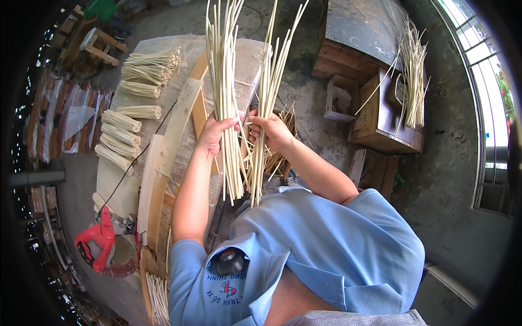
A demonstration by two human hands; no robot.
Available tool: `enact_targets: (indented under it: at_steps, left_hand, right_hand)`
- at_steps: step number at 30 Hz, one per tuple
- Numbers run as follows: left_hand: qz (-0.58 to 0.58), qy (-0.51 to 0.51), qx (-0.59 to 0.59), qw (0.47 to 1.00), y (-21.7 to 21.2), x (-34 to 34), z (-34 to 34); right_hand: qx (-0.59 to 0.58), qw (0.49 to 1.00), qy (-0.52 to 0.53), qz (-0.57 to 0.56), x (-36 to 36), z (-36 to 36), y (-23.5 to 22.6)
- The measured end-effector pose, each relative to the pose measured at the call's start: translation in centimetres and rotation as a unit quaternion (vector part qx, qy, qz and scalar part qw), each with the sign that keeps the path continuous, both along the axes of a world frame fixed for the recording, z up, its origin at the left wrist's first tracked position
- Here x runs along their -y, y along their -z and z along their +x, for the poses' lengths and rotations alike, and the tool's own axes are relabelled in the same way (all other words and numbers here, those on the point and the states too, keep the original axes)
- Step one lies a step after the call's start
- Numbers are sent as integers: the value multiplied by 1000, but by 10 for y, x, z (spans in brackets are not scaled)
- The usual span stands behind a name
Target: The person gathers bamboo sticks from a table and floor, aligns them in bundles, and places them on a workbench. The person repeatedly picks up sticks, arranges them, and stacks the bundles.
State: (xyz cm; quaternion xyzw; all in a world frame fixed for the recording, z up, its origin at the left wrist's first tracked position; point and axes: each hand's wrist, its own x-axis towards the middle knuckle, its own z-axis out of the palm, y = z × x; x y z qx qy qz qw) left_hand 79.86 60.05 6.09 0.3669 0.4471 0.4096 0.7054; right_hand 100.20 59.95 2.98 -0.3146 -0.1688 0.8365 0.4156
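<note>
My left hand point(215, 133) is closed round a thick bundle of long pale rattan sticks point(221, 70), held upright in front of my chest. A thinner bundle of the same sticks point(272, 76) is gripped in my right hand point(270, 130), close beside the first. The tops of both bundles fan out, and their lower ends hang near my shirt. Between the bundles my two hands come close together. Behind and below my right hand stands a box of short stick pieces point(283, 146), partly hidden by the sticks and my arm.
Several cut stick bundles point(149, 68) lie on the plastic-covered table point(185, 46) at the left. Wooden boards point(176, 130) run along it, near a red power saw point(100, 242). More long sticks point(414, 76) rest on a wooden cabinet point(380, 108) at the right. A barred window point(484, 81) is beyond.
</note>
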Motion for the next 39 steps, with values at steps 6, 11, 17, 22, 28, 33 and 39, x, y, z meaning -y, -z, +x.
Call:
enact_targets:
  at_steps: [6,11,17,22,28,33,39]
  left_hand:
    - [57,-92,-3,994,-50,-23,-6]
    - [99,-174,38,979,-64,-32,-26]
    - [112,-169,19,979,-72,-31,4]
    - [54,-111,91,988,-71,-28,5]
    - [-20,-93,-6,995,-59,-30,0]
    - [-18,-123,-6,992,-59,-30,8]
    - [-83,-57,5,995,-50,-35,12]
  right_hand:
    - [38,978,194,66,-20,50,-3]
    - [263,942,28,207,9,43,-35]
    - [286,903,3,321,30,13,-43]
    - [242,846,-49,472,16,35,-51]
    - [325,767,-165,528,-1,46,-54]
    - [316,744,-145,571,-3,50,-40]
    - [382,504,-138,763,-5,41,-83]
